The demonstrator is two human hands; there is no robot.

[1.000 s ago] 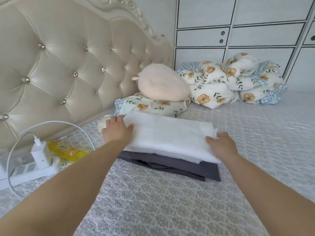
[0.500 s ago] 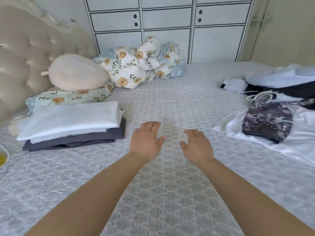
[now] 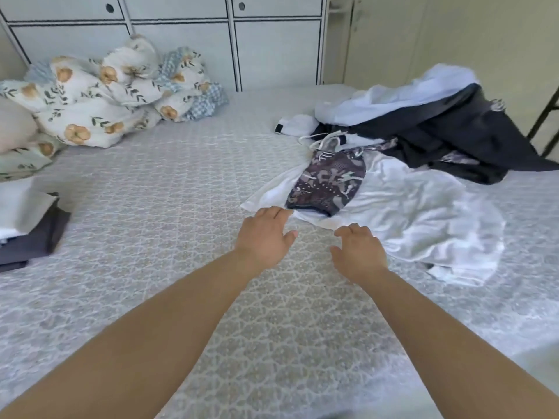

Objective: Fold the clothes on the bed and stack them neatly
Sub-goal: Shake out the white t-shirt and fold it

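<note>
A crumpled white garment (image 3: 423, 219) lies on the bed to the right, with a dark patterned garment (image 3: 328, 184) on top of it. Behind them a dark garment (image 3: 459, 131) and a pale blue-white one (image 3: 402, 92) are heaped together. My left hand (image 3: 264, 237) hovers with relaxed fingers, its fingertips at the near edge of the white garment. My right hand (image 3: 358, 252) is beside it, fingers loosely bent, holding nothing, at the same edge. A folded stack (image 3: 27, 219) of white on dark grey cloth sits at the far left.
The patterned grey bed cover (image 3: 181, 237) spreads across the view. A floral quilt (image 3: 115, 92) is bunched at the back left against white cabinet doors (image 3: 272, 49). A pale pillow (image 3: 13, 125) shows at the left edge. A dark frame leg (image 3: 544, 116) stands at the right.
My hands left the folded stack and moved right across the bed to the edge of the white garment. The view turned right, so the stack slid to the left edge.
</note>
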